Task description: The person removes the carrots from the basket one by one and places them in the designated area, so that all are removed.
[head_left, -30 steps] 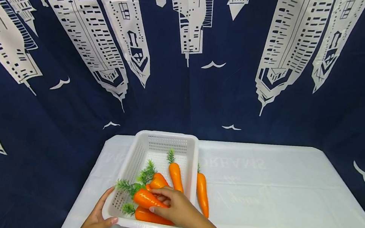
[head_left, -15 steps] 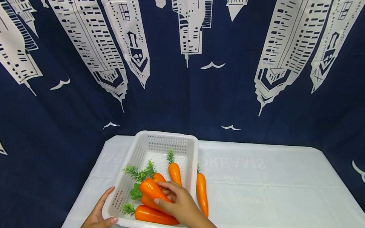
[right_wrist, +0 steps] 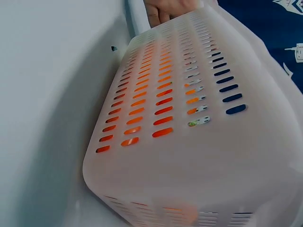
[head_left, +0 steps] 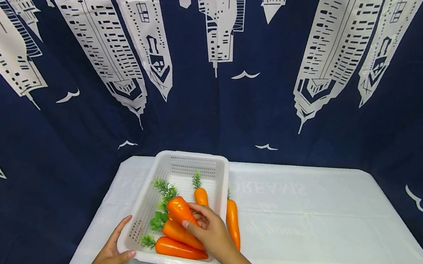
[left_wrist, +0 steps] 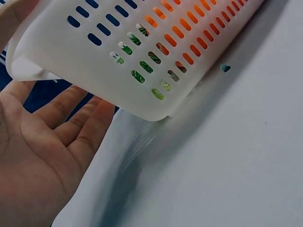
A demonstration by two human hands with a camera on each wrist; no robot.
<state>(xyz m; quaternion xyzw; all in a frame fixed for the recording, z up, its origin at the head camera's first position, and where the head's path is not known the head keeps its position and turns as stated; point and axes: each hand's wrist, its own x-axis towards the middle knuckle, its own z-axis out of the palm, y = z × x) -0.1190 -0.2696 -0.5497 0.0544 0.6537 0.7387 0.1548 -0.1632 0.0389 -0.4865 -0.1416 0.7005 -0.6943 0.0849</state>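
Observation:
A white perforated plastic basket [head_left: 223,195] stands on the table, with several orange toy carrots in it. My right hand [head_left: 212,232] is over the basket and pinches a carrot [head_left: 180,209] between thumb and fingers; its green top points to the far left. Below it lie a carrot [head_left: 182,234] and, along the near side, another carrot [head_left: 179,248]. Farther back lies a carrot [head_left: 201,195]. My left hand [head_left: 111,249] holds the basket's near left corner; in the left wrist view its fingers [left_wrist: 78,118] reach under the rim. The right wrist view does not show my right hand.
One carrot [head_left: 233,223] lies outside, along the basket's right wall. The table wears a pale cloth [head_left: 315,224] with faint lettering. A dark blue skyline-print curtain [head_left: 213,119] hangs behind and beside it.
My right hand has shifted the carrot toward the basket's far side and slightly right, uncovering the carrots beneath. The carrot's leafy top has turned away from me. My left hand stays put.

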